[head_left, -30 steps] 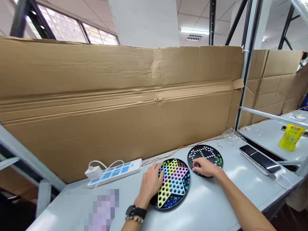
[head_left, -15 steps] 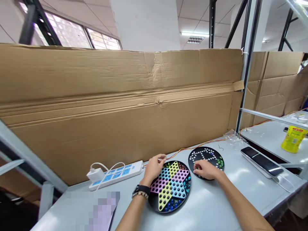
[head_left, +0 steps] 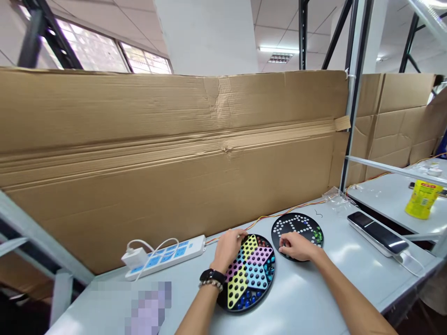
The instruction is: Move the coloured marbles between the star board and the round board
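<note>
Marbles [head_left: 317,236] cluster at the edge of the black board [head_left: 289,224], most holes bare; my left grip [head_left: 227,251] lies open against the Chinese checkers board [head_left: 249,274]; my right grip [head_left: 296,246] curls down, whether holding anything I cannot tell.

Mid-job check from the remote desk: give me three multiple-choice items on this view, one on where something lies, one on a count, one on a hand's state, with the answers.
1. Where does the white power strip lie relative to the star-patterned Chinese checkers board?
A. Left of it, along the cardboard sheet
B. On top of it
C. Behind the cardboard sheet

2. How many round game boards lie on the white table?
A. One
B. Two
C. Three

3. What is the right hand doing?
A. Resting its fingers on the black board
B. Holding a yellow bottle
C. Hanging clear of the table

1: A, the strip runs along the cardboard's foot, left of the star board.
2: B, the star board and the black board lie side by side.
3: A, the fingers are down on the black board's near edge.
</note>
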Available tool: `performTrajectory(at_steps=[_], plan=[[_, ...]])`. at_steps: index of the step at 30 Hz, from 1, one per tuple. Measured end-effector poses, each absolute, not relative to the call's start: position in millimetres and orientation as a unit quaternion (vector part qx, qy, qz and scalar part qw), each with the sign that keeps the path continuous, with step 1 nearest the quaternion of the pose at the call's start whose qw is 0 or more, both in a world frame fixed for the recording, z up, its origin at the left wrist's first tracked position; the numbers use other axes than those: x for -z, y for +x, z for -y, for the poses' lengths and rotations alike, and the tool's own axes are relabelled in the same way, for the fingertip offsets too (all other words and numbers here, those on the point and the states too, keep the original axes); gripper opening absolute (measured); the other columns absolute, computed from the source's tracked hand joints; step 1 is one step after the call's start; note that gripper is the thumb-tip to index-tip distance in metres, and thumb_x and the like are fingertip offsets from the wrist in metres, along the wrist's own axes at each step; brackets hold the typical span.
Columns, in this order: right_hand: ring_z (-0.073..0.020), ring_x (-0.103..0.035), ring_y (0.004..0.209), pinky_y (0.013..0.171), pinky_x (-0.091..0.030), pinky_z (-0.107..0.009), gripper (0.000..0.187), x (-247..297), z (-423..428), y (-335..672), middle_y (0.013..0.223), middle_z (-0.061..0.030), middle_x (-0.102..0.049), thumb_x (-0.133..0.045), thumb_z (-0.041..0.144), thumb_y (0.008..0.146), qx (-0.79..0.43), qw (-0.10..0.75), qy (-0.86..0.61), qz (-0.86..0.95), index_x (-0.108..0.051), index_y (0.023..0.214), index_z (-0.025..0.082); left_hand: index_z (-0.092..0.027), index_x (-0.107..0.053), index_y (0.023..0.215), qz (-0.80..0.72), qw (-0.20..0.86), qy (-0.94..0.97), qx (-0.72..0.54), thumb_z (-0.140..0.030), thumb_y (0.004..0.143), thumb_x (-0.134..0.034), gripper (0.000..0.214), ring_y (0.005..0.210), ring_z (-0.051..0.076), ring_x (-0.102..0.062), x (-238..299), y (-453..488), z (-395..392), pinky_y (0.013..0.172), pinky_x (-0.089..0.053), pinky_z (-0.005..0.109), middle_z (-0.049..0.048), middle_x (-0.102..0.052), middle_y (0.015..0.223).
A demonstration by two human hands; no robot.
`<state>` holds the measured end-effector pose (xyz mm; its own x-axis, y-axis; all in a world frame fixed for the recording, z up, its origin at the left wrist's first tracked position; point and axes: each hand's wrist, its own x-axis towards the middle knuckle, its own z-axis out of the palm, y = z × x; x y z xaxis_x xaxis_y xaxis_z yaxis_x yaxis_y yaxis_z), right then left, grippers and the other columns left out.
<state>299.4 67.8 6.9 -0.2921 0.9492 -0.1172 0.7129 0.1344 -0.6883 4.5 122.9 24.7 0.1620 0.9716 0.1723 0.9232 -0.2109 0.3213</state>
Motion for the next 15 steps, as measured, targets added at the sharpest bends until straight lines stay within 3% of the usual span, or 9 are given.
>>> performTrajectory(at_steps=[3, 6, 15], plan=[[-0.0180, -0.059, 0.079, 0.075, -0.040, -0.030, 0.005, -7.0, -67.0, 299.4, 0.078, 0.0018, -0.069, -0.076, 0.023, 0.100, -0.326, 0.166, -0.569, 0.737, -0.079, 0.099, 0.020, -0.023, -0.091, 0.120, -0.626, 0.083, 0.746, -0.212, -0.025, 0.109, -0.049, 0.043, 0.124, 0.029, -0.086, -26.9, -6.6, -119.0, 0.109, -0.066, 0.040, 0.0101, -0.093, 0.133], [-0.0191, -0.061, 0.081, 0.076, -0.039, -0.030, 0.007, -7.2, -66.3, 298.4, 0.085, -0.0001, -0.073, -0.077, 0.024, 0.100, -0.301, 0.148, -0.574, 0.748, -0.080, 0.105, 0.021, -0.023, -0.088, 0.126, -0.623, 0.088, 0.736, -0.249, -0.032, 0.111, -0.043, 0.047, 0.113, 0.028, -0.086, -25.7, -20.7, -105.1, 0.108, -0.067, 0.041, 0.0099, -0.092, 0.135], [-0.0257, -0.069, 0.103, 0.087, -0.043, -0.033, 0.006, -7.1, -65.1, 298.6, 0.108, -0.0081, -0.080, -0.074, 0.026, 0.107, -0.270, 0.120, -0.577, 0.761, -0.077, 0.107, 0.021, -0.029, -0.086, 0.103, -0.612, 0.096, 0.692, -0.370, -0.045, 0.098, -0.053, 0.037, 0.088, 0.028, -0.082, -4.1, -54.9, -66.1, 0.096, -0.070, 0.043, 0.0053, -0.093, 0.109]])
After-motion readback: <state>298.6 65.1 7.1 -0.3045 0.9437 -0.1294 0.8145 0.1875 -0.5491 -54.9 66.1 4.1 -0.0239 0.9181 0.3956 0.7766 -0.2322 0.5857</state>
